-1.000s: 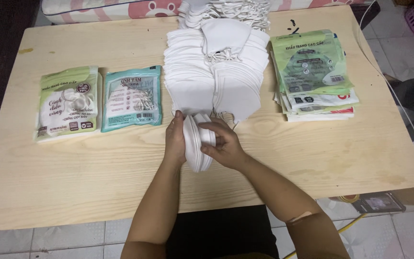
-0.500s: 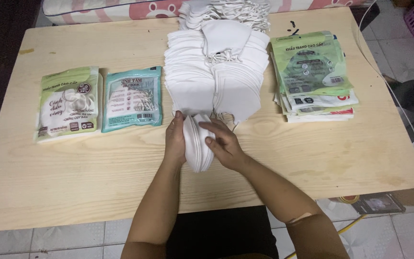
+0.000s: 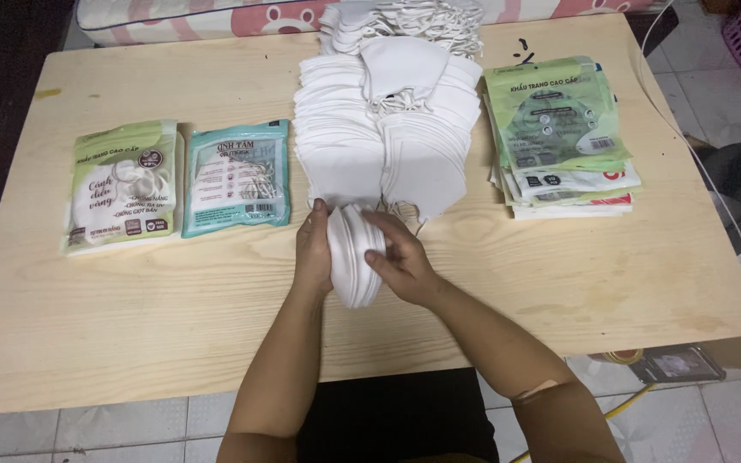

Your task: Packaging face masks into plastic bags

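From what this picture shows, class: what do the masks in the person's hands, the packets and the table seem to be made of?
Bundle of white masks, pressed between left hand and right hand: likely soft non-woven fabric; matte, with folded layered edges.
Green packet and teal packet: probably thin plastic film; glossy, with masks showing through.
Table: pale wood or plywood; visible grain, low sheen.

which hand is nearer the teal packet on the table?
Left. The left hand sits just right of and slightly below the teal packet, pressed against the small stack of white masks. The right hand is on the stack's far side.
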